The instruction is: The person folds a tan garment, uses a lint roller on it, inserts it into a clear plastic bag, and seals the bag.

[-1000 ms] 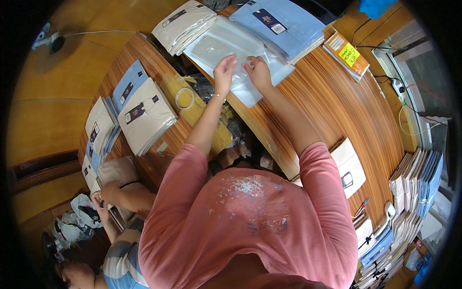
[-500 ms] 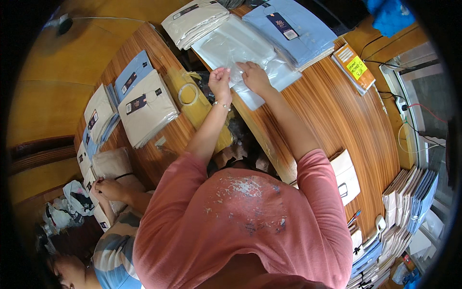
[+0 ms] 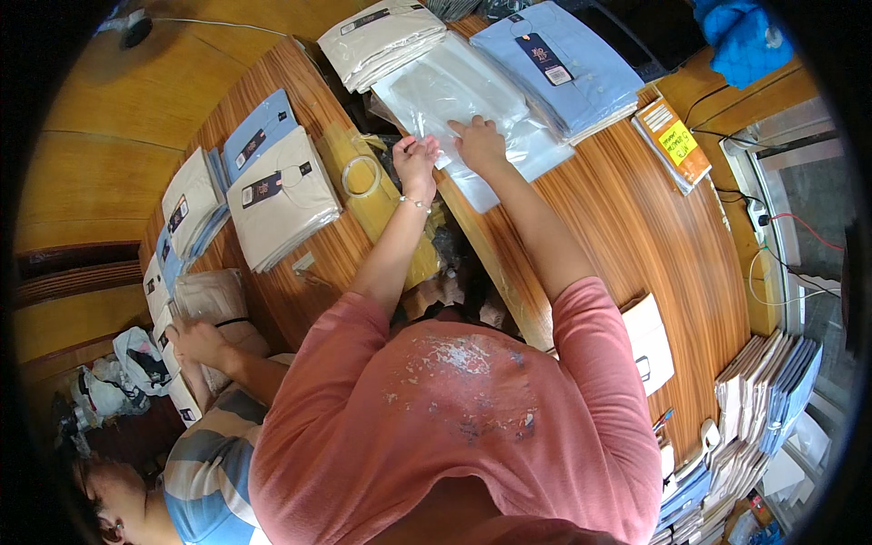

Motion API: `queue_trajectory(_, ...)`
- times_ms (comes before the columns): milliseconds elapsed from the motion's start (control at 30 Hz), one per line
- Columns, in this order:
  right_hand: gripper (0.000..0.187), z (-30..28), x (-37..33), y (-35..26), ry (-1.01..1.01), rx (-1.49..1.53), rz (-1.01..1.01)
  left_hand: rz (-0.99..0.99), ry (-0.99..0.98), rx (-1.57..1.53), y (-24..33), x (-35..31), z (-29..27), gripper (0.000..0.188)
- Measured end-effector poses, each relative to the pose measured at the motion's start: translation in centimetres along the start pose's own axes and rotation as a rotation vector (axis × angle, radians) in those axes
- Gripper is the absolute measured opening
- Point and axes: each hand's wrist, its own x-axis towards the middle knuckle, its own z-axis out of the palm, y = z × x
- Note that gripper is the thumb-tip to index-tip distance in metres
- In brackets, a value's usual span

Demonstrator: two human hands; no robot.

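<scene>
Striped wooden worktop [image 3: 636, 200] on both sides of a dark gap, with a brown wall [image 3: 91, 136] at upper left. Only small changes since half a second ago: a looser curl in the left hand [image 3: 417, 171], a slightly wider space between both hands, much the same place for the right hand [image 3: 481, 145], over the clear plastic bags [image 3: 436, 77]. No bag lifted clear, so little headway with them, as a judgement. Bags flat on the worktop, between a beige pile [image 3: 386, 45] and a blue pile [image 3: 581, 77]. Fingers of the right hand spread, seemingly on the film; fingers of the left hand loosely open beside its near edge, with nothing plainly in grip. By count: two bare hands, one bracelet [image 3: 415, 203], one beige and one blue pile next to the bags; across the gap, one nearer beige stack [image 3: 286, 213] and one blue stack [image 3: 259, 127], with overlapping ones beyond, too crowded for a sure count; one clear ring [image 3: 361, 176], one orange book [image 3: 672, 143], one co-worker [image 3: 213, 454] at lower left; number of bags impossible to tell through the layers
</scene>
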Motion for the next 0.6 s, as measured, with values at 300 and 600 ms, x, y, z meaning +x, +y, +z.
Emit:
queue_trajectory(300, 0.035, -2.0, 0.2, -2.2, -0.028, 0.005, 0.020, -0.091, -0.199, 0.078, -0.5, 2.5, -2.1, 0.012)
queue_trajectory(600, 0.044, -2.0, 1.0, -1.3, -0.124, -0.045, 0.037, 0.179, 0.034, 0.328, 0.5, 4.0, -0.5, 0.044)
